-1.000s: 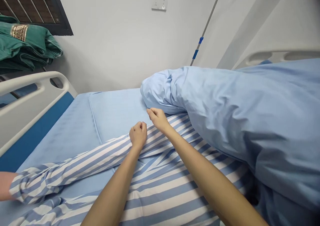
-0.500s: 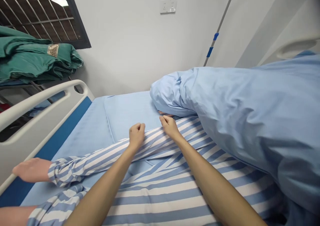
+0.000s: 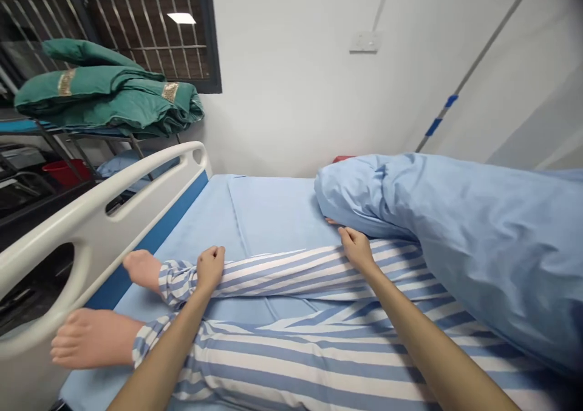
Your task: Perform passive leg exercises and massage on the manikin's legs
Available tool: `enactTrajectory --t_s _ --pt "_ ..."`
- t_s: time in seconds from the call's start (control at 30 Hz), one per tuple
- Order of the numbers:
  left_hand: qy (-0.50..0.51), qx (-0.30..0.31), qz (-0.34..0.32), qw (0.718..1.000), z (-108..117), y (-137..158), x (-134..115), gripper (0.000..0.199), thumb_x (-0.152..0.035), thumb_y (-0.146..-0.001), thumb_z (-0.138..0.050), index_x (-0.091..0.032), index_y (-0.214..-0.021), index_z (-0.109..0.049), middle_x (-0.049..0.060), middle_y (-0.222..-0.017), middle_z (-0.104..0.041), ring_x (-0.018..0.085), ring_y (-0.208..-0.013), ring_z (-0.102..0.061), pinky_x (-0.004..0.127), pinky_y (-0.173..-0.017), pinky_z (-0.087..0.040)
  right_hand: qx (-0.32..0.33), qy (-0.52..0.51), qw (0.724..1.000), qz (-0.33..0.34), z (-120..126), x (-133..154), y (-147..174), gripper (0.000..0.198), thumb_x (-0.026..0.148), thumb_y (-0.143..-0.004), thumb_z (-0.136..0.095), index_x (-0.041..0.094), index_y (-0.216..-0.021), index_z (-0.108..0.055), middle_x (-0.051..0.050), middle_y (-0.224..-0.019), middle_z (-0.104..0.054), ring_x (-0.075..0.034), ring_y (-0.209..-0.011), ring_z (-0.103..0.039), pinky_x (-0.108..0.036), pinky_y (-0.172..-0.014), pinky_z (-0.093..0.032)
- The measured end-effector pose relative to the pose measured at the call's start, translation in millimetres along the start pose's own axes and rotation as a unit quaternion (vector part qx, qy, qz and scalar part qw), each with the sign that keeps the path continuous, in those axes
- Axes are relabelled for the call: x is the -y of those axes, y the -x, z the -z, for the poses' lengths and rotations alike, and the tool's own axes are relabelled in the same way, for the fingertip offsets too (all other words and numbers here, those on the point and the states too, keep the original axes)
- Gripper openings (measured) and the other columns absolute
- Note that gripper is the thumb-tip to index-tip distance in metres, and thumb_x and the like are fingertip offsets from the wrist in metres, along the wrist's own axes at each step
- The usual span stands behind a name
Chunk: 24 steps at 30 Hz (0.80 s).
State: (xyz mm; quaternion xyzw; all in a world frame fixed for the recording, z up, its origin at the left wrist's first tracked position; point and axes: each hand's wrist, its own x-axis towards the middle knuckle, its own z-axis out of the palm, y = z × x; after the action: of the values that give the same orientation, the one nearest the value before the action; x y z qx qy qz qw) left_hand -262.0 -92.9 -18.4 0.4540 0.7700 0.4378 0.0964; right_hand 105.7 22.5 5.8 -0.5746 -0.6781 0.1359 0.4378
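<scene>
Blue-and-white striped trousers (image 3: 273,353) clothe the legs of a figure lying on the bed. My left hand (image 3: 211,268) is closed at the upper edge of the farther trouser leg, near the cuff. My right hand (image 3: 356,248) makes a fist on the same leg, higher up by the thigh, beside the quilt's edge. Cloth seems pinched in both, though the fingers hide it. The farther foot (image 3: 142,269) and the nearer foot (image 3: 93,338) are bare, pointing at the footboard. A light-blue quilt (image 3: 478,217) covers the figure's upper part, and fingertips (image 3: 331,221) peep out beneath it.
A white-and-blue footboard (image 3: 150,180) closes the bed's left end. Light-blue sheet (image 3: 277,207) lies beyond the legs. Folded green bedding (image 3: 118,98) sits on a rack under the barred window. A drip pole (image 3: 473,65) stands behind the quilt.
My left hand has moved along the trouser leg toward the ankle, farther from my right hand, which stays by the thigh. The view has shifted left, bringing both feet fully into sight.
</scene>
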Motion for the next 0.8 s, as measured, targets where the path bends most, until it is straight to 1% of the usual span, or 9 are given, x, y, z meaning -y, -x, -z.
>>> enactTrajectory --t_s 0.1,0.2,0.33,0.4,0.43,0.53,0.6,0.73,0.8 --pt "-0.007 0.006 0.008 1.000 1.3 -1.1 -3.4 0.035 -0.035 -0.077 -0.039 -0.019 -0.048 -0.027 -0.005 -0.048 -0.023 0.009 -0.050 -0.031 0.023 -0.052 -0.021 0.019 0.054 0.998 -0.019 -8.7 18.2 -4.1 0.037 0.044 -0.076 -0.041 0.021 -0.048 -0.035 0.003 -0.044 -0.036 -0.012 -0.048 -0.032 -0.026 -0.050 -0.022" --pt "0.005 0.009 0.018 1.000 4.8 -0.1 -2.5 0.036 -0.036 -0.078 -0.037 -0.019 -0.048 -0.028 -0.005 -0.047 -0.026 0.009 -0.050 -0.032 0.023 -0.052 -0.022 0.033 0.026 0.999 0.008 -33.8 73.4 -2.0 0.037 0.044 -0.075 -0.042 0.021 -0.046 -0.035 0.002 -0.043 -0.036 -0.012 -0.048 -0.032 -0.027 -0.049 -0.021" --pt "0.020 0.009 0.021 1.000 8.6 1.5 1.0 0.040 -0.040 -0.082 -0.033 -0.019 -0.048 -0.035 -0.004 -0.047 -0.036 0.010 -0.051 -0.035 0.024 -0.053 -0.023 0.105 -0.130 0.983 0.071 -101.6 178.4 26.1 0.040 0.046 -0.079 -0.040 0.020 -0.048 -0.034 0.004 -0.046 -0.033 -0.011 -0.049 -0.032 -0.025 -0.049 -0.024" --pt "0.032 0.017 0.024 0.999 10.6 1.0 2.4 0.044 -0.042 -0.085 -0.029 -0.019 -0.049 -0.039 -0.002 -0.048 -0.043 0.011 -0.053 -0.040 0.024 -0.055 -0.025 0.129 -0.206 0.967 0.072 -143.0 216.9 48.3 0.040 0.045 -0.080 -0.040 0.020 -0.049 -0.034 0.005 -0.046 -0.032 -0.010 -0.049 -0.032 -0.024 -0.049 -0.025" --pt "0.040 0.023 0.026 0.999 11.5 0.4 3.0 0.045 -0.042 -0.086 -0.027 -0.019 -0.050 -0.042 0.000 -0.050 -0.046 0.012 -0.054 -0.042 0.024 -0.055 -0.026 0.140 -0.231 0.961 0.065 -162.7 228.5 59.8 0.040 0.045 -0.081 -0.039 0.020 -0.050 -0.035 0.005 -0.046 -0.033 -0.010 -0.049 -0.032 -0.024 -0.049 -0.025" --pt "0.061 0.034 0.026 0.997 12.5 -0.7 5.1 0.048 -0.041 -0.087 -0.025 -0.018 -0.055 -0.052 0.005 -0.058 -0.058 0.013 -0.058 -0.049 0.025 -0.058 -0.030 0.149 -0.261 0.953 0.014 -208.2 234.8 88.9 0.039 0.045 -0.080 -0.040 0.020 -0.050 -0.035 0.005 -0.046 -0.035 -0.011 -0.050 -0.032 -0.024 -0.049 -0.025" --pt "0.071 0.031 0.028 0.997 11.6 -0.6 6.6 0.048 -0.040 -0.088 -0.026 -0.017 -0.059 -0.057 0.007 -0.063 -0.062 0.014 -0.061 -0.053 0.025 -0.060 -0.032 0.145 -0.262 0.954 -0.012 -223.4 225.6 99.3 0.038 0.044 -0.080 -0.040 0.021 -0.051 -0.035 0.005 -0.047 -0.035 -0.011 -0.051 -0.033 -0.025 -0.049 -0.026" --pt "0.080 0.030 0.036 0.996 10.4 -1.2 6.9 0.047 -0.039 -0.087 -0.027 -0.018 -0.064 -0.061 0.009 -0.068 -0.066 0.015 -0.063 -0.055 0.025 -0.062 -0.034 0.170 -0.275 0.946 -0.005 -227.7 212.0 101.7 0.036 0.043 -0.081 -0.040 0.020 -0.054 -0.038 0.004 -0.050 -0.038 -0.012 -0.053 -0.034 -0.025 -0.050 -0.028" --pt "0.085 0.039 0.048 0.994 12.4 -4.0 3.0 0.045 -0.039 -0.087 -0.029 -0.018 -0.063 -0.061 0.008 -0.067 -0.066 0.014 -0.062 -0.055 0.026 -0.061 -0.035 0.164 -0.285 0.944 -0.014 -226.0 211.9 100.1 0.036 0.044 -0.081 -0.041 0.020 -0.054 -0.039 0.004 -0.051 -0.039 -0.012 -0.053 -0.035 -0.024 -0.051 -0.029"
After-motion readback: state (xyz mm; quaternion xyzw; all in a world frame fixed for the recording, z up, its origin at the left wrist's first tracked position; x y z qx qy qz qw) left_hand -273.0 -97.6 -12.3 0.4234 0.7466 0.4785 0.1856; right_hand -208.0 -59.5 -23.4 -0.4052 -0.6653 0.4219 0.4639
